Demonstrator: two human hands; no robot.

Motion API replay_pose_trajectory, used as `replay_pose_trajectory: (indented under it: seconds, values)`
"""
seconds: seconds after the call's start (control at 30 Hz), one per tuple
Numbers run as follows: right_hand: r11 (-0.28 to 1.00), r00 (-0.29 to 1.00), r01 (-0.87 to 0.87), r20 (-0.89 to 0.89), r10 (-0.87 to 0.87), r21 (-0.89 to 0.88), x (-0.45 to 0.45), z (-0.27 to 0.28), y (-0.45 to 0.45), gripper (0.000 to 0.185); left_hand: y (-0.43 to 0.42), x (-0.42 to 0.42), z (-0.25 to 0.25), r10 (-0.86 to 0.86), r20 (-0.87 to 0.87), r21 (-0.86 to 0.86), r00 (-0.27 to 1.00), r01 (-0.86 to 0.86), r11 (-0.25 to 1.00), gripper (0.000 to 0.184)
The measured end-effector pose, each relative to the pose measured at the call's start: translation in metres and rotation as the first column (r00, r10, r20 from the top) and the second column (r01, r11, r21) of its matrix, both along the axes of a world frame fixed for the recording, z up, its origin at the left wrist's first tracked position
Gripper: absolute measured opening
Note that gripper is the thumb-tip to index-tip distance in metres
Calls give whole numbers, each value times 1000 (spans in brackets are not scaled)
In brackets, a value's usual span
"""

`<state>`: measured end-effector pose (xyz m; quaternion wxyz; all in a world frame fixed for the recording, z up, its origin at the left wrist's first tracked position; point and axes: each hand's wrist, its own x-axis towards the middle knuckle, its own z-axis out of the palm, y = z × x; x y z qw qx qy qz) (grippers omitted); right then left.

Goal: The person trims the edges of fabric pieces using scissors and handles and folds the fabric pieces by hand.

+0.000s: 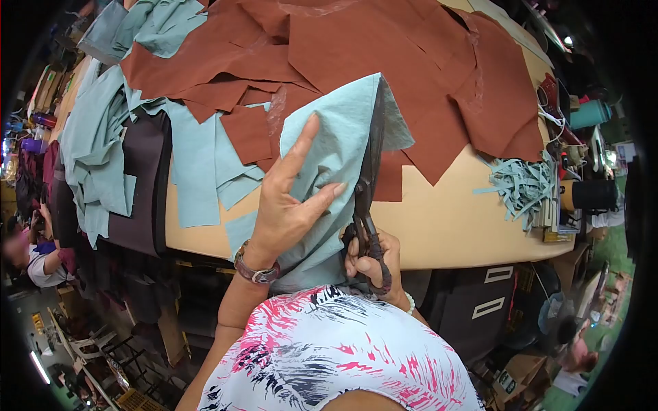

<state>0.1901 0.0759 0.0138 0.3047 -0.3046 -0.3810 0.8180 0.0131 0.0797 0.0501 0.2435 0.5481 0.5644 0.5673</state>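
Pale green cloth (pixel 319 164) stood raised in front of the person's body, over the near side of the table (pixel 466 229), with long dark scissors (pixel 368 181) running up through it so that a flap showed on either side. The left hand (pixel 288 192) lay against it, thumb and forefinger spread wide; its other fingers were hidden, so whether they pinched the cloth I could not tell. The right hand (pixel 380 264) was wrapped around the scissor handles. A crooked cut seemed the likeliest fault, should the slack folds bunch between the blades; the left thumb, close beside the metal, could be nicked if the cloth slipped. The tips pointed toward rust-brown fabric (pixel 404 68), which a low stroke might catch. The table's near edge crowded the right hand, while bare tabletop gave room rightward, up to the green strips (pixel 522 188).
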Motion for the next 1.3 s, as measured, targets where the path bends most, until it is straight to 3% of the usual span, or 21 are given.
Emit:
replay_pose_trajectory:
  seconds: [0.87,0.97,1.03,1.13,1.23,1.3]
  values:
    - [999,993,47,106,-47,7,-2,7,-9,17,-2,-1,-5,-16,-9,36,1000,16,999,74]
    - [999,997,-1,78,-2,39,3,4,-6,15,14,-17,7,-73,517,180,853,-24,983,80]
    - [997,997,-50,67,46,53,7,5,-3,14,24,-56,4,-203,694,102,691,185,978,76]
    - [993,991,-113,72,109,47,12,12,1,13,45,-75,24,-168,799,-2,577,281,960,71]
    - [988,990,-132,56,128,74,14,15,3,14,48,-76,36,-319,696,-25,643,466,884,74]
    - [987,988,-149,48,146,66,16,10,2,15,46,-68,32,-295,655,26,695,370,929,71]
